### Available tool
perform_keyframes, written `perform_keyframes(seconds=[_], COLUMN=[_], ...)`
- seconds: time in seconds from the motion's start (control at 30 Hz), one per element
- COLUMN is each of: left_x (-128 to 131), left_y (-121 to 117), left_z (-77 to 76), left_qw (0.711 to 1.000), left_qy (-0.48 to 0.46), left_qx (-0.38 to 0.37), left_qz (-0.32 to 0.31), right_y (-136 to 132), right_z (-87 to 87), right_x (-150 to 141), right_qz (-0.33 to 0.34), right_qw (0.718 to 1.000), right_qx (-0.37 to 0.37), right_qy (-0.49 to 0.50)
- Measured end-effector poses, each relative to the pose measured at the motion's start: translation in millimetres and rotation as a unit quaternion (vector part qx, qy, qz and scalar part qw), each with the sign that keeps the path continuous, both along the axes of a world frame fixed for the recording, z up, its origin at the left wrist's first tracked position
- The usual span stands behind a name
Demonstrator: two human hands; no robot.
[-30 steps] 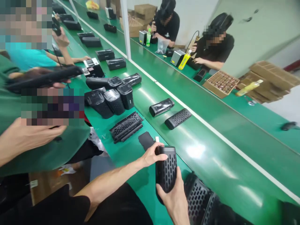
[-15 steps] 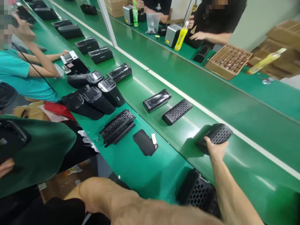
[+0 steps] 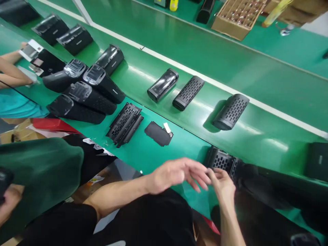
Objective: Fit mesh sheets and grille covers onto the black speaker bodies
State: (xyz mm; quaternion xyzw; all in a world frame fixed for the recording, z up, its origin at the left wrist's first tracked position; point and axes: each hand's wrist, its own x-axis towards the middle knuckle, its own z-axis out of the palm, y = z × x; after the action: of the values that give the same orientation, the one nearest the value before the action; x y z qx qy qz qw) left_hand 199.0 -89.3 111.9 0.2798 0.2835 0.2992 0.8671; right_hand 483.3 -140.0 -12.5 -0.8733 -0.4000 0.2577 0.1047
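Note:
My left hand (image 3: 176,174) hovers over the near edge of the green bench, fingers spread and slightly blurred, holding nothing. My right hand (image 3: 222,182) is beside it, fingers curled toward a stack of black perforated shells (image 3: 221,160) at the bench edge; whether it grips one is unclear. A black perforated speaker body (image 3: 230,111) lies on the green conveyor belt (image 3: 256,136), apart from both hands. Further left on the belt lie another perforated body (image 3: 188,93) and a glossy black one (image 3: 162,84).
Black grille pieces (image 3: 125,123) and a flat black sheet (image 3: 157,134) lie on the bench. Several black speaker bodies (image 3: 87,97) are stacked at left by a co-worker's arm (image 3: 12,73). A person in green (image 3: 38,171) sits at my left. A cardboard tray (image 3: 237,15) stands across the belt.
My right hand let go of the perforated speaker body on the belt and came back to the near edge. My left hand has come up beside it. The view tilted down.

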Motion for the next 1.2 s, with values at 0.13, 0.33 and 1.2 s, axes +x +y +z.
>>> perform_keyframes(seconds=[0.13, 0.33, 1.2], left_x=[-9, -17, -86], left_y=[-4, -28, 14], left_z=[-77.3, -135.0, -183.3], left_qw=[0.987, 0.972, 0.787], left_qy=[0.104, 0.175, 0.550], left_qx=[-0.092, -0.134, 0.127], left_qz=[0.078, 0.082, 0.249], right_y=[-26, -28, 33], right_z=[-23.2, -26.5, -31.6], right_x=[-17, -14, -141], right_qz=[-0.044, -0.119, 0.297], right_qw=[0.998, 0.989, 0.948], right_qx=[-0.033, 0.027, 0.055], right_qy=[0.020, 0.086, 0.100])
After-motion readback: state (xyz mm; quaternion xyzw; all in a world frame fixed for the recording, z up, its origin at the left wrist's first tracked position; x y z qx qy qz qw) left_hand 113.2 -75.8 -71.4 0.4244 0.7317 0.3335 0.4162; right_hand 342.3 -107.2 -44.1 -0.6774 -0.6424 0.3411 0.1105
